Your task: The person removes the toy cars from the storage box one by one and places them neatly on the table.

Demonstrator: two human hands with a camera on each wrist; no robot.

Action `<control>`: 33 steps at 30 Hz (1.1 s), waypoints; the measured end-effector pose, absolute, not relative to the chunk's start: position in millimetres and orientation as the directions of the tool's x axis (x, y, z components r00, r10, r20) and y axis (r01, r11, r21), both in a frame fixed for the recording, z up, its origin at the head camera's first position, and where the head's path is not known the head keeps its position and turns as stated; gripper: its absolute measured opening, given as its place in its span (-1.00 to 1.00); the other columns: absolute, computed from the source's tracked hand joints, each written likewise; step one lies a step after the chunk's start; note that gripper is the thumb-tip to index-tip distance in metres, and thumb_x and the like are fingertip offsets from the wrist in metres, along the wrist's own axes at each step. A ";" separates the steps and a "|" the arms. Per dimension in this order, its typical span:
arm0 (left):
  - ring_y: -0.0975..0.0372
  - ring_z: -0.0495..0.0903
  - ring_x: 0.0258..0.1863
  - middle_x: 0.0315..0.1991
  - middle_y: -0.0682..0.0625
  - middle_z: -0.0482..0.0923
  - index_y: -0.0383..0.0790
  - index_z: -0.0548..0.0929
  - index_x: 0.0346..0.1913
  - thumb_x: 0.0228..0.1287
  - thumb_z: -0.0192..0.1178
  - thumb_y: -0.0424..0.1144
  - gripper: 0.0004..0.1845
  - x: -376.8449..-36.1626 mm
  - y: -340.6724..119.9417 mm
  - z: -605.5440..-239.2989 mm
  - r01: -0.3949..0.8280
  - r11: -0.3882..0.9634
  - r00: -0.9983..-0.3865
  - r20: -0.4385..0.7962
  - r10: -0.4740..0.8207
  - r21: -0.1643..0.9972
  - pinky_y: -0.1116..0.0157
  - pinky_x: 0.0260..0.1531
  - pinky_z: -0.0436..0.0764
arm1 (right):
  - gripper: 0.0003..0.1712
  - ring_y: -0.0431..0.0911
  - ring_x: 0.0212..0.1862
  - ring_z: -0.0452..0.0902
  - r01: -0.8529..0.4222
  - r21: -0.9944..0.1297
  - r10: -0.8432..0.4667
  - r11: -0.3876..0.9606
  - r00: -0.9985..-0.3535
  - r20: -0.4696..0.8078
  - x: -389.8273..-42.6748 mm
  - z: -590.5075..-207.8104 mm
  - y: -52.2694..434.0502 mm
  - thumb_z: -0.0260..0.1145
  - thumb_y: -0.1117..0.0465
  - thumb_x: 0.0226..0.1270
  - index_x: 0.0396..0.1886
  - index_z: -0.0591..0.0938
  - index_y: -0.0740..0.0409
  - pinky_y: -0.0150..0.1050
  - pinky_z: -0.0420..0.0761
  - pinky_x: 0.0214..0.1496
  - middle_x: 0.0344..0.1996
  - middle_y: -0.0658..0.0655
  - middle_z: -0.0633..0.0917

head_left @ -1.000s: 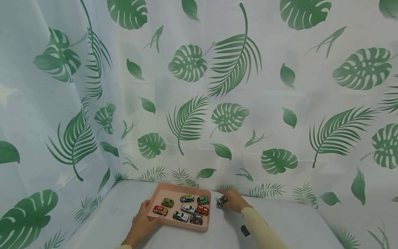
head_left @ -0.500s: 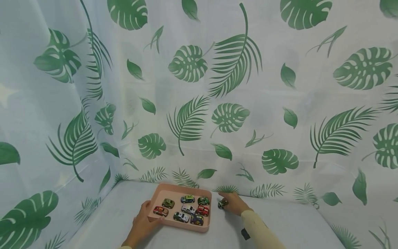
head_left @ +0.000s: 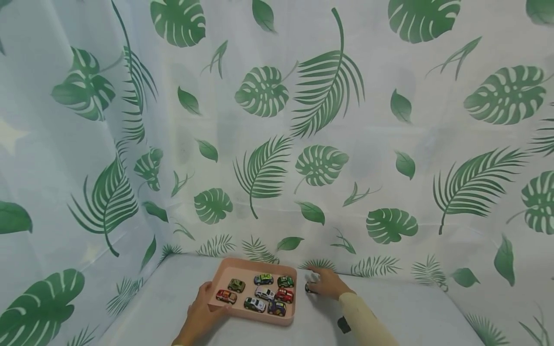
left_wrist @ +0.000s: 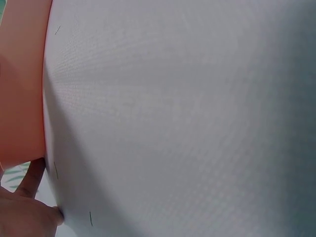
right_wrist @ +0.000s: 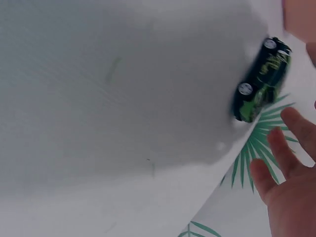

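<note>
A peach tray (head_left: 292, 307) stands on the white cloth with several small toy cars in it, among them a red car (head_left: 284, 295) and a white car (head_left: 254, 304). My left hand (head_left: 203, 310) grips the tray by its near left corner, thumb at the front rim and fingers along the left side. Just right of the tray, a dark green toy car (right_wrist: 261, 79) stands on the cloth, partly hidden by my right hand (head_left: 329, 284) in the head view. In the right wrist view, the fingers are spread beside this car, apart from it.
A white curtain (head_left: 268, 125) printed with green leaves rises behind and to the left of the surface. A small dark object (head_left: 344, 325) lies by the right forearm. White cloth (head_left: 402, 312) extends to the right.
The fingers of my right hand were at the green car and have now spread away from it. The car stays beside the tray. My left hand keeps its hold; the head view shifts slightly.
</note>
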State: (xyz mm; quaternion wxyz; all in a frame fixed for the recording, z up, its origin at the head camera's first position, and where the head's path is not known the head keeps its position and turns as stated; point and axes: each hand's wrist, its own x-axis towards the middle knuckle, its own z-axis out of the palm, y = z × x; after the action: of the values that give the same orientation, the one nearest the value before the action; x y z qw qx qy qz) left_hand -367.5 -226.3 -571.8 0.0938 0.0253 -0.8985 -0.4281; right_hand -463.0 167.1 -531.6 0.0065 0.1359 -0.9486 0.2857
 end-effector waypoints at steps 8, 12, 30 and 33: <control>-0.42 0.40 0.39 0.46 -0.56 0.32 -0.50 0.21 0.50 0.19 0.61 0.08 0.10 -364.9 -225.4 -569.6 0.047 0.631 -0.978 0.164 -0.128 0.774 -0.53 0.31 0.18 | -0.19 0.46 0.51 0.27 -0.242 -0.512 -0.202 0.824 -0.970 0.134 -465.1 -524.5 164.7 0.56 0.00 0.36 0.52 0.53 0.18 0.49 0.28 0.45 0.44 0.33 0.54; -0.41 0.40 0.39 0.46 -0.55 0.32 -0.49 0.21 0.50 0.18 0.61 0.10 0.10 -364.6 -225.4 -570.5 0.027 0.628 -0.978 0.150 -0.144 0.777 -0.54 0.31 0.15 | -0.19 0.43 0.50 0.30 -0.234 -0.531 -0.194 0.814 -0.972 0.131 -464.8 -520.8 157.5 0.53 -0.03 0.40 0.54 0.51 0.16 0.45 0.31 0.46 0.46 0.33 0.52; -0.46 0.31 0.44 0.49 -0.56 0.27 -0.43 0.15 0.50 0.20 0.60 0.08 0.09 -369.7 -226.1 -579.2 0.045 0.580 -0.976 0.158 -0.146 0.813 -0.61 0.33 -0.06 | -0.06 0.40 0.45 0.40 -0.314 -0.569 -0.265 0.760 -0.949 0.170 -470.7 -498.8 106.3 0.51 -0.25 0.37 0.57 0.49 0.15 0.47 0.42 0.37 0.41 0.37 0.56; -0.47 0.30 0.45 0.50 -0.57 0.25 -0.43 0.13 0.51 0.22 0.60 0.05 0.09 -370.0 -228.2 -578.3 0.047 0.573 -0.977 0.157 -0.143 0.818 -0.60 0.34 -0.07 | -0.09 0.38 0.45 0.40 -0.333 -0.571 -0.283 0.750 -0.943 0.177 -474.7 -498.8 95.7 0.51 -0.22 0.39 0.57 0.49 0.14 0.46 0.43 0.37 0.42 0.35 0.55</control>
State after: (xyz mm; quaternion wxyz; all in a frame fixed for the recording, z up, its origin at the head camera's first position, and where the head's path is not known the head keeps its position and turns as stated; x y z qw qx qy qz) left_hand -370.0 -228.2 -578.3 0.1032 0.0273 -0.8808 -0.4613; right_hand -474.7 95.7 -498.8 0.0397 0.1648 -0.9347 0.3124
